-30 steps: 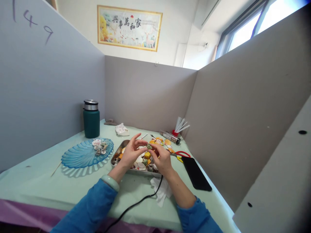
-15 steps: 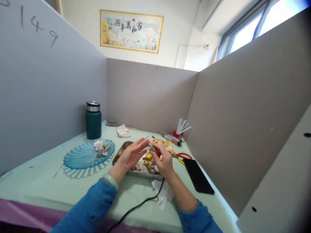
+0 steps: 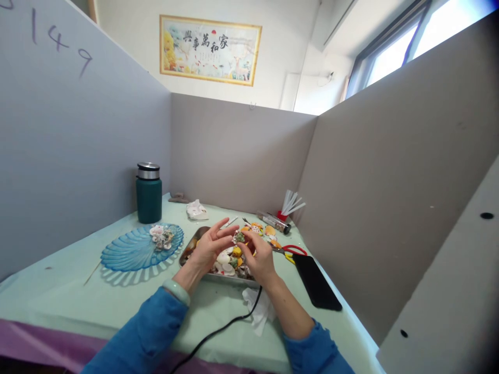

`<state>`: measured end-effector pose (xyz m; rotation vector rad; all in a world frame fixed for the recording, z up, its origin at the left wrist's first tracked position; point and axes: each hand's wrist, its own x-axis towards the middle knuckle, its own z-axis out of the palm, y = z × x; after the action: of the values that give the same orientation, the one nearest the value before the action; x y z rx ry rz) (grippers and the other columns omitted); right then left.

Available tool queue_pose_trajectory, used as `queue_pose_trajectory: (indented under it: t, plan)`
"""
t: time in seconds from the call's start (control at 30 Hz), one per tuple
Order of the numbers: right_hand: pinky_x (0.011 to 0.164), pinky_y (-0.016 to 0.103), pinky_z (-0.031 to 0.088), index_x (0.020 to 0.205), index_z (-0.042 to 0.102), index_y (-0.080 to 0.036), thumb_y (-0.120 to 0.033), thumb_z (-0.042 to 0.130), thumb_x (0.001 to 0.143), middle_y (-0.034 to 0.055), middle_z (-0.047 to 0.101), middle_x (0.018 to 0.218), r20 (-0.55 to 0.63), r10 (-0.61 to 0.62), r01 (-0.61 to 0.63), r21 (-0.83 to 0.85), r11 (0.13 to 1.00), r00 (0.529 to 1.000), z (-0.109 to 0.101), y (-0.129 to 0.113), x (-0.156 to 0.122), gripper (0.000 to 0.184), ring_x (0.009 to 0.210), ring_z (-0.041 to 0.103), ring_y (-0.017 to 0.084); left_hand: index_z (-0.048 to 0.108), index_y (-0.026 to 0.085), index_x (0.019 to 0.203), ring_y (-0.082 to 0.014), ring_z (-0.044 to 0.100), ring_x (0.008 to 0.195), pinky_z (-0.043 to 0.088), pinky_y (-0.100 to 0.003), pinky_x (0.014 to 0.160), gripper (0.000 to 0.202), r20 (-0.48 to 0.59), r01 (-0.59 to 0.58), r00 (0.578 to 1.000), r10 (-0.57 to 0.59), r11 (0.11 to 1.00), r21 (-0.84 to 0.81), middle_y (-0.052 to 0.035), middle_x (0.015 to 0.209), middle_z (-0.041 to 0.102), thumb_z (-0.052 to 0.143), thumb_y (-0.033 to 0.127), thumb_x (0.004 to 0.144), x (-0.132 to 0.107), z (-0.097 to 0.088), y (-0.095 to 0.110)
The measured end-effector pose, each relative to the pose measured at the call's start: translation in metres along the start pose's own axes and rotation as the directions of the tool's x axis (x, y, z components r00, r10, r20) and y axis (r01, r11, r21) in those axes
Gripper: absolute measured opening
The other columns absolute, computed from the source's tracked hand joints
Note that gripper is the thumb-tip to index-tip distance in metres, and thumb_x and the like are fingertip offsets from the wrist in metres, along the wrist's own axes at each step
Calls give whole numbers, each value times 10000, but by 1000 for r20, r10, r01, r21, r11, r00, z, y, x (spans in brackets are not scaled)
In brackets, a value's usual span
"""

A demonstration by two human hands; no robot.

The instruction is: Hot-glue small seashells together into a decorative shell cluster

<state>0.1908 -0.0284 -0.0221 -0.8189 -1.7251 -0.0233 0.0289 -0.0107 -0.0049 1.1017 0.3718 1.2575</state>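
Observation:
Between the thumb and fingers of my right hand is a small greenish shell with a whitish edge. My left hand faces it with its fingers spread; the fingertips come close to the shell, and whether they touch it I cannot tell. Both hands are above a metal tray filled with loose shells in white, yellow and brown. To the left, a cluster of white and tan shells rests on a blue scalloped plate.
A green bottle stands behind the plate. On the right lie scissors, a black phone and a clear tube, near a red cup of white sticks. A black cord and tissue lie in front.
The left fingers have spread, with the index finger lifting away from the others. My right hand has shifted slightly left with the shell, whose green side now shows more.

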Motion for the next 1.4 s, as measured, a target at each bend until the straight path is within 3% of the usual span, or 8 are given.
queue_pose_trajectory:
  t: [0.47, 0.7, 1.4]
  plan:
    - [658, 278, 491, 1116, 586, -184, -246, 529, 882, 75, 654, 967, 7, 33, -34, 32, 999, 999, 0, 2, 0, 249, 684, 587, 150, 365, 195, 1337, -206, 609, 1021, 494, -322, 847, 740, 25, -209, 977, 210, 944, 255, -95, 1082, 661, 733, 209, 695, -1, 6, -5]
    - [653, 272, 493, 1122, 585, -177, -221, 526, 876, 72, 653, 957, 53, 58, -63, 83, 995, 997, -1, 2, 1, 257, 697, 594, 151, 351, 187, 1354, -195, 654, 899, 515, -318, 798, 754, 27, -229, 972, 234, 912, 341, -123, 1110, 658, 727, 248, 703, -2, 7, -6]
    - [562, 246, 516, 1044, 632, -184, -283, 577, 852, 30, 659, 799, 117, 168, -192, 239, 952, 979, -2, 9, -2, 223, 593, 607, 132, 368, 160, 1350, -239, 654, 947, 506, -359, 821, 742, 50, -169, 985, 163, 888, 429, -160, 1134, 660, 717, 267, 704, -2, 5, -2]
